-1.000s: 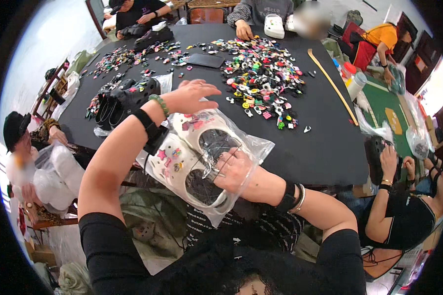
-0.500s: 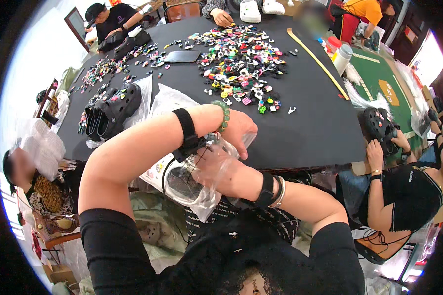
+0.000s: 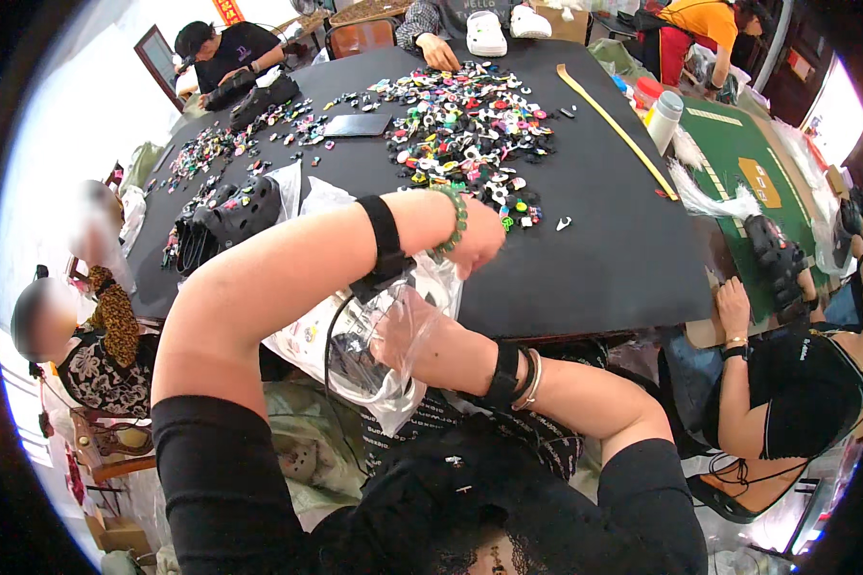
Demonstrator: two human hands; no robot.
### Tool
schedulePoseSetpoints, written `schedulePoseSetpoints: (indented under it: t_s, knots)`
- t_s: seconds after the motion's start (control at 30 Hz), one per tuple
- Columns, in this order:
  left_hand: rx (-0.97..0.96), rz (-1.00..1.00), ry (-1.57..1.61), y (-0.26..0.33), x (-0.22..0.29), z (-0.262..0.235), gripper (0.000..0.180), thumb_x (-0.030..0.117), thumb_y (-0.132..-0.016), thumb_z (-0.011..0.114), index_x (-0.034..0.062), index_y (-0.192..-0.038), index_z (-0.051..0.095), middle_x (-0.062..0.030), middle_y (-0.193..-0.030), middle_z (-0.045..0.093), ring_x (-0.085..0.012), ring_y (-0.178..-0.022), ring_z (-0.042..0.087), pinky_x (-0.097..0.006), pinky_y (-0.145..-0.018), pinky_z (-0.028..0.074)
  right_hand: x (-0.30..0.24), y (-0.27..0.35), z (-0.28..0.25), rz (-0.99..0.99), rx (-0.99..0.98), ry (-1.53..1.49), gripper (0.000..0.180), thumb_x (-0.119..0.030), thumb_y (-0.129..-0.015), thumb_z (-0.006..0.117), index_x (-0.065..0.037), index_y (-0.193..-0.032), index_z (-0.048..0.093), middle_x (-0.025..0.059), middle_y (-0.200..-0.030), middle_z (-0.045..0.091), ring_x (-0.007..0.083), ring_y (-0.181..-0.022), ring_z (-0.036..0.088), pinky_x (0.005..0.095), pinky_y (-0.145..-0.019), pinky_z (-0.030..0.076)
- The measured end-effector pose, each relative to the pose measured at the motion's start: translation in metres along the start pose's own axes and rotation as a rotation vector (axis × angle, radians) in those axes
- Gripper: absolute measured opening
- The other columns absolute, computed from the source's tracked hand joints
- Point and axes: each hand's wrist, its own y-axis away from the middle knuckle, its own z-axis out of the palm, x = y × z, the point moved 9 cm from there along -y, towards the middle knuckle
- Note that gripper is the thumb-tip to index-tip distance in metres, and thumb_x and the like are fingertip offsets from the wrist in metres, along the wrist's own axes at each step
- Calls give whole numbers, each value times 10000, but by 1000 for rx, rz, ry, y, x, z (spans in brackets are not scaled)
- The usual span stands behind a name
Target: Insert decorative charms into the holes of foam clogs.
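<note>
A clear plastic bag (image 3: pixel 393 407) with white shoes inside, small coloured charms on them, rests at the table's near edge. My right hand (image 3: pixel 398 331) is inside the bag's film; its fingers are hidden behind wrinkled plastic. Crossing above it, my left hand (image 3: pixel 479 244) is closed with curled fingers at the bag's upper edge, gripping the film. A green bead bracelet and black strap circle my left arm. Beyond the left forearm sits a pair of black clogs (image 3: pixel 244 206) with charms, partly covered by plastic.
A large heap of colourful shoe charms (image 3: pixel 475 125) covers the table's middle, beside a phone (image 3: pixel 357 126). A yellow strip (image 3: pixel 614 129) lies right of it. White clogs (image 3: pixel 486 34) stand at the back. Several co-workers sit around; one at right handles a black clog (image 3: pixel 777 254).
My left hand has risen slightly, away from my right hand. The right hand stays in the bag. At left, a co-worker's white plastic has lifted; at right, the black clog has turned.
</note>
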Motion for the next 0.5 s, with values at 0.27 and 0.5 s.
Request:
schedulePoseSetpoints:
  t_s: [0.27, 0.5]
  knots:
    - [315, -422, 84, 89, -67, -20, 437, 376, -807, 714, 116, -1154, 663, -114, -1089, 660, -296, -1073, 602, -420, -925, 453, 9, -8, 2, 18, -84, -108, 58, -160, -751, 612, -122, -776, 648, 74, -852, 622, 231, -889, 627, 383, -768, 442]
    - [549, -1051, 263, 280, -129, 71, 419, 394, -861, 655, 63, -1117, 659, -173, -1061, 667, -343, -1008, 627, -406, -879, 494, 17, -4, -6, 23, -9, -271, 135, -183, -749, 609, -83, -812, 673, 106, -893, 625, 265, -926, 593, 399, -795, 414]
